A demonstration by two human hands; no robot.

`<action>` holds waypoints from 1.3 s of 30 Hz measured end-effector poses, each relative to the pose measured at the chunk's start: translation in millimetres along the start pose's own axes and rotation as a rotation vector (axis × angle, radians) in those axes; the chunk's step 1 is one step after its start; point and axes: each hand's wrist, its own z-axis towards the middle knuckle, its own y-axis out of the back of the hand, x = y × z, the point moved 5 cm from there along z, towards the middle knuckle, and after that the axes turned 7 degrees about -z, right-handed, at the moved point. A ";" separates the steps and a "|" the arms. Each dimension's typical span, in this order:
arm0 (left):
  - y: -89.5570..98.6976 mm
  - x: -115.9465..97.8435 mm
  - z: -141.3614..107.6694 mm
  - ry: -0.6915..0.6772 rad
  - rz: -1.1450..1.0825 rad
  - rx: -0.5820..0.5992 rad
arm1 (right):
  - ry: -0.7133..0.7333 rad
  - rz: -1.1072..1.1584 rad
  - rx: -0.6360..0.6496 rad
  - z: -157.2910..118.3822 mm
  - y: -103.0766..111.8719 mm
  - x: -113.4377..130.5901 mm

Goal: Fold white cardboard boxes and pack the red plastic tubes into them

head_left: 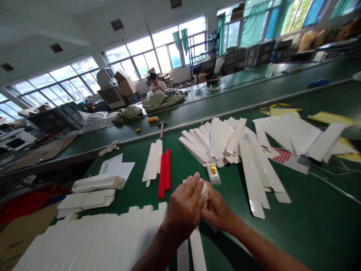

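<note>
Both hands meet at the end of a narrow white box (205, 190) near the middle of the view. My left hand (187, 203) lies over it, fingers pressed together. My right hand (218, 209) is wrapped round the box from the right; much of the box is hidden by the hands. A tape dispenser (213, 174) with yellow tape stands just beyond. Two red bars (164, 173) lie to the left. At lower left, long white boxes (93, 241) lie side by side, with more white strips (197, 248) under my forearms.
Flat white cartons (220, 139) are fanned out on the green table (225, 195), others (262, 169) to the right. Bundled cartons (90, 199) and papers (115, 165) lie left. A person (158, 86) sits beyond the far table.
</note>
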 end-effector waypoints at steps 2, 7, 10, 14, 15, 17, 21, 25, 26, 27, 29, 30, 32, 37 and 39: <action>-3.2 -1.9 -2.8 -0.041 0.035 0.005 | 0.012 0.025 0.018 0.6 -1.0 -1.1; -10.7 -5.5 -9.7 -0.052 0.176 0.012 | 0.037 0.092 0.095 4.4 0.1 1.6; -11.8 -6.0 -11.1 -0.080 0.210 0.005 | 0.022 0.132 0.126 7.9 0.1 4.2; -16.2 -2.0 -14.4 -0.056 0.158 0.006 | -0.021 0.180 0.117 11.9 3.7 6.5; -17.4 -1.0 -16.7 -0.029 0.148 -0.004 | -0.024 0.197 0.132 11.3 4.8 5.1; -19.4 -0.2 -23.0 0.038 0.139 -0.030 | -0.052 0.286 0.231 5.9 3.4 -5.9; -21.9 -4.5 -35.9 0.121 0.027 -0.034 | -0.526 0.440 0.073 -18.1 6.1 -89.5; -19.8 -7.4 -38.3 0.129 -0.034 -0.045 | -1.009 0.094 -0.454 -49.6 20.1 -186.1; -19.4 -6.5 -37.8 0.132 -0.033 -0.044 | -1.044 0.057 -0.468 -51.0 17.7 -201.1; -19.2 -4.9 -37.3 0.137 -0.033 -0.041 | -1.076 0.036 -0.469 -51.1 14.4 -213.3; -19.5 -0.1 -37.4 0.152 -0.037 -0.035 | -1.136 0.026 -0.444 -49.0 6.2 -230.1; -19.9 2.7 -38.0 0.161 -0.040 -0.032 | -1.171 0.032 -0.426 -47.5 2.1 -235.9; -20.8 7.7 -39.9 0.175 -0.053 -0.031 | -1.251 0.047 -0.393 -44.8 -4.2 -244.3; -22.1 13.0 -41.7 0.184 -0.100 -0.026 | -1.410 0.151 -0.345 -38.8 -7.5 -253.1; -20.9 11.8 -41.0 0.170 -0.102 -0.030 | -1.429 0.218 -0.340 -38.8 -6.4 -251.0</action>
